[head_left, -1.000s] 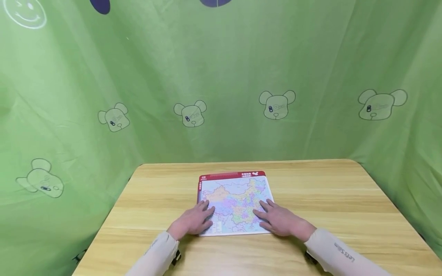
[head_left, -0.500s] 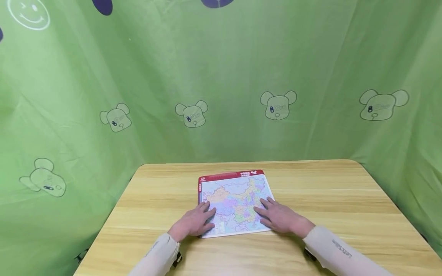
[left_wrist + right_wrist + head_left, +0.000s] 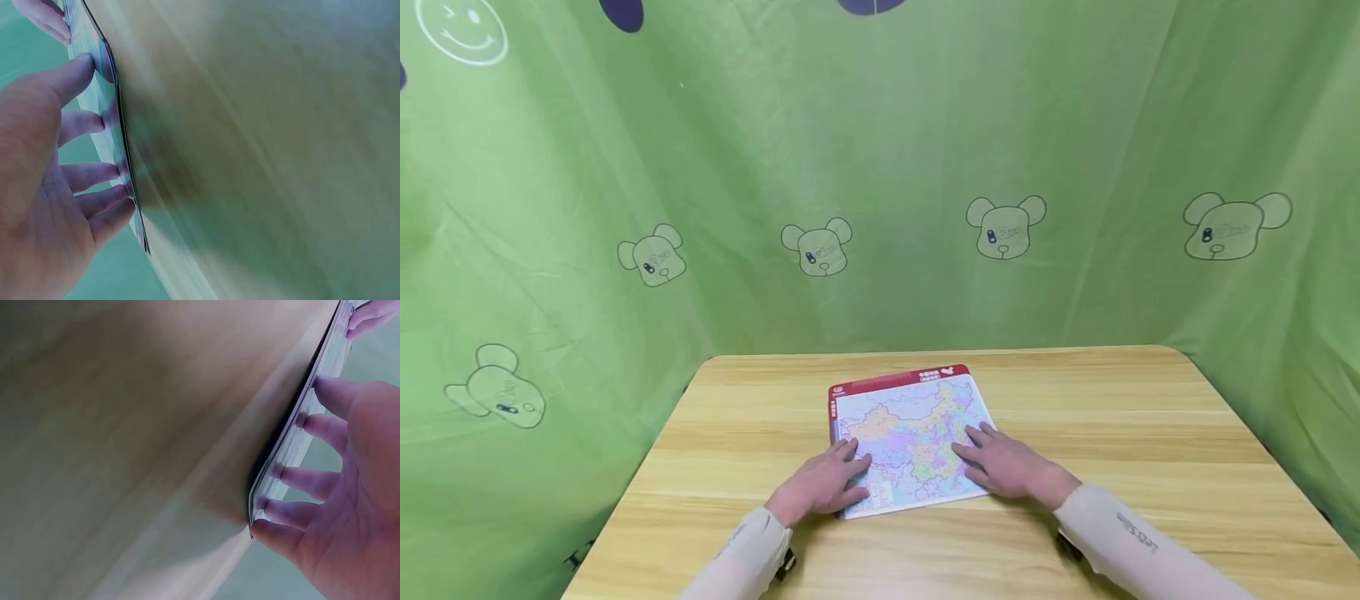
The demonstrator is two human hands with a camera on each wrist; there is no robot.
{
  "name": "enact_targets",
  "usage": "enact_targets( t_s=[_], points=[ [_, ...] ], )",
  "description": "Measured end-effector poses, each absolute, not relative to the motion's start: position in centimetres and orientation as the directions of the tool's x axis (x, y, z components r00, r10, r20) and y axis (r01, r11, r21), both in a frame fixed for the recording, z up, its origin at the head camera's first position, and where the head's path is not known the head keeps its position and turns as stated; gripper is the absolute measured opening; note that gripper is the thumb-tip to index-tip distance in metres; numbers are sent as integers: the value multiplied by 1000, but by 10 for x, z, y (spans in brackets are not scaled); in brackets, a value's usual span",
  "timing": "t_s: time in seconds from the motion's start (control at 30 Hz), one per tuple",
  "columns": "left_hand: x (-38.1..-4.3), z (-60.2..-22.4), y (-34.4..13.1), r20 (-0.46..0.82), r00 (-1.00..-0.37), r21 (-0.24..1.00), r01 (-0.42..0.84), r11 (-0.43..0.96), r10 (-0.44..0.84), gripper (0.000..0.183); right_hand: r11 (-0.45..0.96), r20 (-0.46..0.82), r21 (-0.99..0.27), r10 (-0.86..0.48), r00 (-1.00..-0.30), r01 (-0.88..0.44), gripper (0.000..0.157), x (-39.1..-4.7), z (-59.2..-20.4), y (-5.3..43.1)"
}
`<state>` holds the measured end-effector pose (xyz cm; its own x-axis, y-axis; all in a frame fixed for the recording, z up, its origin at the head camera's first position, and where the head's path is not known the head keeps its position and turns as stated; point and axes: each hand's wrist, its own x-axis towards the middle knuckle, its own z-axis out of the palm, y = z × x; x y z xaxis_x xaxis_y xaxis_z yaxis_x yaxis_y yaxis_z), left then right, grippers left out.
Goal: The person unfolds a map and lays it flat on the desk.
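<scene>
A thin rectangular map board [image 3: 910, 437] of China, with a red strip along its top and left edges, lies on the wooden table, turned slightly. My left hand [image 3: 827, 482] rests its spread fingertips on the board's lower left part. At the lower right, the fingers of my right hand [image 3: 1011, 462] touch the map surface the same way. In the left wrist view, the left hand [image 3: 47, 162] has its thumb and fingers spread on the glossy face. The right hand [image 3: 350, 469] in the right wrist view touches near the board's edge, palm raised off it.
The light wooden table [image 3: 1120, 408] has rounded far corners. Behind and on both sides hangs a green curtain [image 3: 895, 125] printed with bear heads. Both arms wear pale sleeves [image 3: 1123, 533] with dark straps at the wrists.
The map board has turned slightly counterclockwise, its right side shifting away and its lower left corner coming nearer. My right hand has moved slightly forward, the left slightly nearer; both stay on the board.
</scene>
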<state>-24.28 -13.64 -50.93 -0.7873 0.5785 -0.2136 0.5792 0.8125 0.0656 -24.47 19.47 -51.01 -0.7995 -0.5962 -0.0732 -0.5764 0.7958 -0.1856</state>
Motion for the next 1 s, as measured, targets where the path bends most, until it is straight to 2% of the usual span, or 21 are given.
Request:
enact_targets(
  t_s=[0.43, 1.0],
  points=[
    [-242, -508, -134, -199, -755, 64, 626, 777, 625, 67, 795, -67, -171, -598, -799, -582, 47, -256, -511, 195],
    [-238, -507, -131, -222, -754, 76, 619, 782, 619, 70, 805, -111, -179, -588, -801, -566, 49, -266, -508, 196]
  ],
)
